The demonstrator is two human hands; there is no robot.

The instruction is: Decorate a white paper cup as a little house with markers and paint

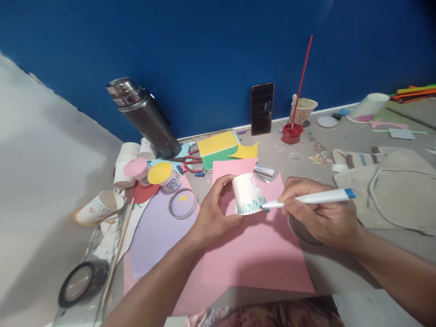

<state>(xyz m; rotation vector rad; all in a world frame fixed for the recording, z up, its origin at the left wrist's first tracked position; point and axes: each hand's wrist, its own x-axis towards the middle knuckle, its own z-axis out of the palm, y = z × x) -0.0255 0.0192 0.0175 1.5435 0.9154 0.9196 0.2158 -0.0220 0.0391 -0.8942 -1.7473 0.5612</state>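
Note:
Held in my left hand [216,209] is a white paper cup [245,190], upside down and slightly tilted over a pink sheet of paper [255,259]. Green zigzag strokes run along the cup's lower rim, and a small pink mark shows on its upper right side. My right hand [316,213] grips a white marker [316,197] with a blue end cap. The marker's tip meets the cup near the right end of the green strokes. A small green piece shows just below the tip; I cannot make out what it is.
Left stand decorated cups [166,177], a tape ring [183,203], black tape [78,284] and a thermos [146,116]. Behind are red-handled scissors [192,160], yellow and green paper [218,147], a phone [262,109] and a red paint pot [292,134]. A cloth bag [405,190] lies right.

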